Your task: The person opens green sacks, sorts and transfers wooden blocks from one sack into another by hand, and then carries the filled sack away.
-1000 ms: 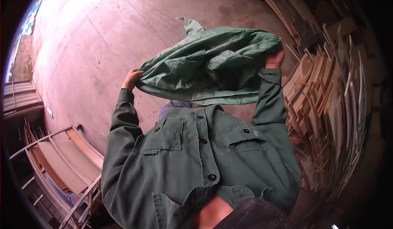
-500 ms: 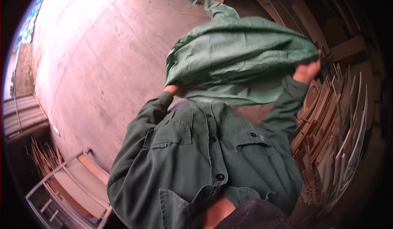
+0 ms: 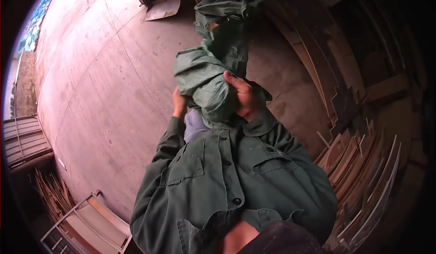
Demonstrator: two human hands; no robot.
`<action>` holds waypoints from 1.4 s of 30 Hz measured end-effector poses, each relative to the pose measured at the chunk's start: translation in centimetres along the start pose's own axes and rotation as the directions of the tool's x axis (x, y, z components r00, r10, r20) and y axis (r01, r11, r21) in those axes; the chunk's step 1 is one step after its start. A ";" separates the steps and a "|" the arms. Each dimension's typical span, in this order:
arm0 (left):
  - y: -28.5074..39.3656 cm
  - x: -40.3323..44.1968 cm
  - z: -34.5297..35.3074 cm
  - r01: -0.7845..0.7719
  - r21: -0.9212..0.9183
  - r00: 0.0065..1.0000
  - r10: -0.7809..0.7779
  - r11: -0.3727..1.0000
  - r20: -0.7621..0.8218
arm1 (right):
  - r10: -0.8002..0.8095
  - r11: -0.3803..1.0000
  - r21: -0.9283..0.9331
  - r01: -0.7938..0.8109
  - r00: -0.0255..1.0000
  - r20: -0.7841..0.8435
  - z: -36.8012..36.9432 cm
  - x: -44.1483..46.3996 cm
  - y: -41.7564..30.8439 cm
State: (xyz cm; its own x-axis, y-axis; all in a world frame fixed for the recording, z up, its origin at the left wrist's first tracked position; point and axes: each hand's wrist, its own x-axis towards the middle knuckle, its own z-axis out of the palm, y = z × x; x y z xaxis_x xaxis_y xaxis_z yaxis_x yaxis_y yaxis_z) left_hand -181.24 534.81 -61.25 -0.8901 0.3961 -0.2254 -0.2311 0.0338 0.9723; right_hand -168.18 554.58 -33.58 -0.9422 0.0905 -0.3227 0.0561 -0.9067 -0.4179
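Observation:
A green woven plastic sack (image 3: 200,70) is bunched up in front of my chest. On its left side my left hand (image 3: 180,103) is closed round the edge, with most of its fingers hidden behind the material. My right hand (image 3: 245,97) grips the gathered sack from the right, thumb on top. Beyond it, more green sheeting (image 3: 227,9) stands with its mouth folded over, and something brown shows inside. Whether the two green pieces are joined, I cannot tell.
Long wood strips (image 3: 359,163) are piled at the right. At the lower left is a metal-framed rack (image 3: 97,222) holding boards, beside thin sticks (image 3: 52,190). A flat sheet (image 3: 163,8) lies on the concrete floor (image 3: 100,99) ahead.
My hands have come together, and the sack that was spread wide between them is now bunched. The view has shifted, bringing the green sheeting beyond into fuller view.

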 end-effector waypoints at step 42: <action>8.5 16.8 3.4 0.794 0.295 0.526 -0.358 0.531 -0.771 | -0.045 -0.591 -0.693 -0.412 0.875 -0.482 -47.2 42.5 -17.0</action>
State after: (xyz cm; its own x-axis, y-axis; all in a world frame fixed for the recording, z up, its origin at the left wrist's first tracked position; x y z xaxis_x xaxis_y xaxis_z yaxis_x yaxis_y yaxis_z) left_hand -196.88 544.86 -56.54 -0.6883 -0.5114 -0.5145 -0.7139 0.6034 0.3554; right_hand -193.62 593.28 -80.25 -0.6675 0.3184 -0.6731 0.5844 0.7842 -0.2085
